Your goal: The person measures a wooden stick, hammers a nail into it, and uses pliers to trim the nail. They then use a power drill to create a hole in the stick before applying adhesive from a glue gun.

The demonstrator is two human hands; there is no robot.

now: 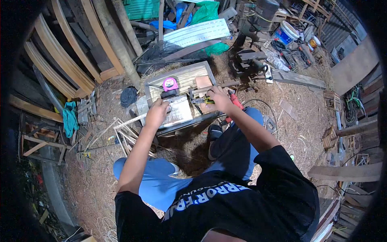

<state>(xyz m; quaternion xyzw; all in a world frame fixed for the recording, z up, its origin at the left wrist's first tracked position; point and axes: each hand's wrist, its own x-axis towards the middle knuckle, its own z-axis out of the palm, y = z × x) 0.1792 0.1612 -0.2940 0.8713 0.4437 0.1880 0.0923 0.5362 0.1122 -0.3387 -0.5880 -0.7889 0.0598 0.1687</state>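
Note:
A low wooden worktable (207, 66) stands between my knees. At its left side, my left hand (157, 113) has its fingers drawn together at the edge of a pale, scuffed board (181, 111); what they pinch is too small to name. My right hand (219, 99) is closed around a yellow-and-black handled tool (208, 99), possibly pliers, whose metal end points left. Just beyond that hand lies a hammer (229, 84) with a wooden handle. A pink tape measure (170, 84) rests farther back on the table. Beside my right wrist is a red power tool (235, 100).
A dark bench vise or machine (248, 60) stands beyond the table to the right. Long timber pieces (60, 56) lean at the left. A bucket (287, 32) and loose tools lie at the back right. A cable (262, 101) curves over the shavings-covered ground.

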